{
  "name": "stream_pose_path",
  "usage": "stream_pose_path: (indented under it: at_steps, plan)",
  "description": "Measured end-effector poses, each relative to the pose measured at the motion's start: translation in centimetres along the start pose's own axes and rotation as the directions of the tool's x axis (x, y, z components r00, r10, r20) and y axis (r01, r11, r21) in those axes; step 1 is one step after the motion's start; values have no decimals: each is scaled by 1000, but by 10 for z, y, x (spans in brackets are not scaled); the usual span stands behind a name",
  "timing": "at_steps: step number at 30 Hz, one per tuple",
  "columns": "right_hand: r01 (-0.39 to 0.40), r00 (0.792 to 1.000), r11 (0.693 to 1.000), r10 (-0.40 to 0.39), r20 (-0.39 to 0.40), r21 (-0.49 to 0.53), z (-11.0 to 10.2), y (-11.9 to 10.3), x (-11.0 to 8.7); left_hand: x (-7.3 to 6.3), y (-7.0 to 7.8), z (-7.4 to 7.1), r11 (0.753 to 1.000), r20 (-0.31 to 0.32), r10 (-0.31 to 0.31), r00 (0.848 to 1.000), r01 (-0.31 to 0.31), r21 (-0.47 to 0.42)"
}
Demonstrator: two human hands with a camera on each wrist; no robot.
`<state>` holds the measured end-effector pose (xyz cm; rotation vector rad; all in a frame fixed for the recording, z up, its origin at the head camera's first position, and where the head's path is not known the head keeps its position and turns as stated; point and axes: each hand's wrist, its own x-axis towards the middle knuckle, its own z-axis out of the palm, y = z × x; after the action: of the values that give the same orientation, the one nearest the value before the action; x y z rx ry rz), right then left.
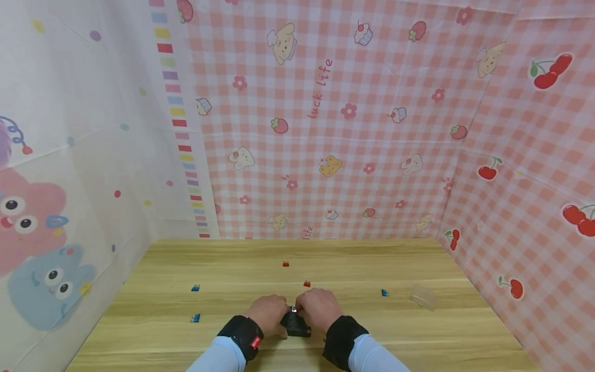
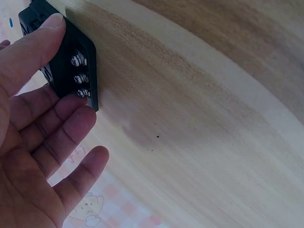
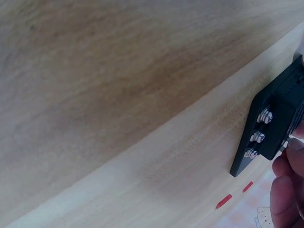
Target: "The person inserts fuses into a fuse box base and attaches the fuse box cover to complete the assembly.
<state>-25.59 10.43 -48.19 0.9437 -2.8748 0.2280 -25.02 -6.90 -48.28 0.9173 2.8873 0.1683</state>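
Head view: your left hand (image 1: 267, 314) grips a black terminal block (image 1: 296, 325); your right hand (image 1: 322, 309) pinches a small metallic piece (image 1: 294, 309) against it, a red blade fuse (image 1: 307, 283) beyond.

Head view looks forward and down from above the grip; wrist views, close on either side, share the block (image 2: 64, 64).

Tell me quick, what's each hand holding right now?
Left hand: closed, gripping the black block.
Right hand: closed, pinching a small piece at the block; too tiny to tell what.
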Motion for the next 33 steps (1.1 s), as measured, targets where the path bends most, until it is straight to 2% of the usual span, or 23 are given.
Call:
stream_pose_path:
  at_steps: [7, 15, 24, 33]
  plan:
    - [-14, 1000, 1000, 13, 22, 7, -1, -1, -1, 0, -1, 2, 999, -33, 26, 999, -25, 22]
    - [-34, 999, 999, 32, 42, 36, -2, -2, 0, 1, -1, 2, 1000, -25, 16, 1000, -16, 17]
    - [11, 1000, 1000, -10, 13, -10, -1, -3, 1, -1, -1, 2, 999, -36, 27, 999, -26, 26]
    - [33, 999, 999, -33, 7, -7, 1, -2, 2, -2, 0, 2, 999, -43, 37, 998, -35, 40]
